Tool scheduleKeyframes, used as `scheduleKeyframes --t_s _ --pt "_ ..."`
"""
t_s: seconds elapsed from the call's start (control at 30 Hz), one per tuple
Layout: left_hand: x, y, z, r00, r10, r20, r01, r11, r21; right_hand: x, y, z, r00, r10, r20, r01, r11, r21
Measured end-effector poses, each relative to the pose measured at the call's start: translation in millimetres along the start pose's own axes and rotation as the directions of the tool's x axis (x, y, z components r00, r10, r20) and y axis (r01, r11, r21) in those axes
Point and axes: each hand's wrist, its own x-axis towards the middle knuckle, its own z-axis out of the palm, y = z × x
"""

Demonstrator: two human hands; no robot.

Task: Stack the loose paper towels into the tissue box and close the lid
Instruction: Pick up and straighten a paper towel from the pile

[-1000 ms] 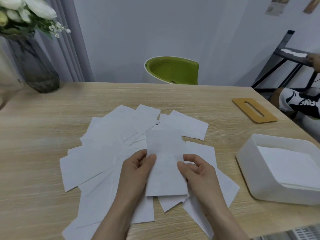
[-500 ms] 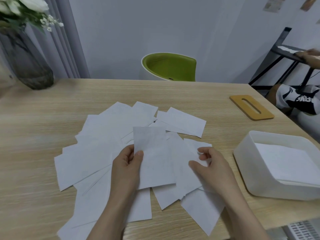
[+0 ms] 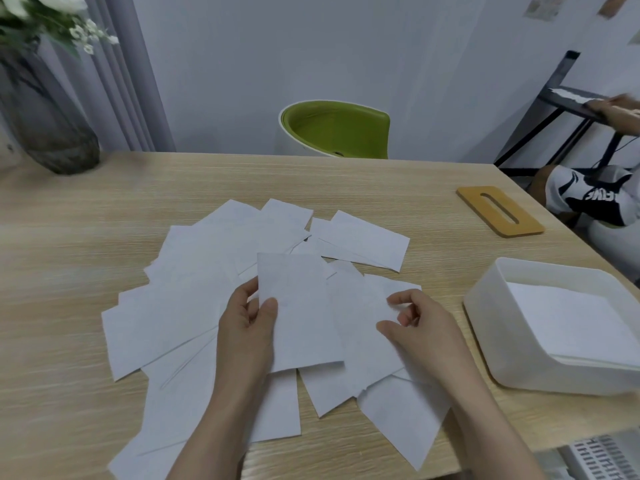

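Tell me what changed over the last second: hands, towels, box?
The right hand let go of the held paper towel and moved right to pinch the edge of another towel in the pile. The left hand alone now holds the first towel, its thumb on the face. The tissue box, its bamboo lid on the table, and the scattered towels lie as before.

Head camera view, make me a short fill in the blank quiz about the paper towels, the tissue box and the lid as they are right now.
1. The left hand holds one paper towel by its ____ edge.
2. The tissue box stands open, and the wooden lid lies on the ____.
3. The chair behind the table is ____.

Missing words: left; table; green
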Motion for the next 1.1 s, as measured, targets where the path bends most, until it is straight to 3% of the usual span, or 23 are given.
scheduleKeyframes --t_s 0.37,0.57,0.67,0.83,1.1 --pt "4 -2 -2 0.998 0.027 -0.051 -0.029 0.999 -0.029 -14 11 -21 0.994 -0.106 0.029 0.098 0.974 0.205" --pt "9 4 -14 0.996 0.067 -0.059 -0.066 0.998 0.019 -37 14 -36 0.950 -0.159 0.270 0.105 0.973 0.204" --pt "12 10 -28 0.995 0.081 -0.049 -0.078 0.995 0.057 -44 24 -44 0.914 -0.262 0.311 0.211 0.959 0.188" --pt "9 14 -47 0.988 0.101 -0.113 -0.100 0.995 0.015 -48 36 -32 0.875 -0.469 0.120 0.472 0.881 0.001" --pt "11 9 -52 0.985 0.114 -0.131 -0.111 0.993 0.027 -37 29 -24 0.779 -0.625 -0.058 0.585 0.757 -0.290"
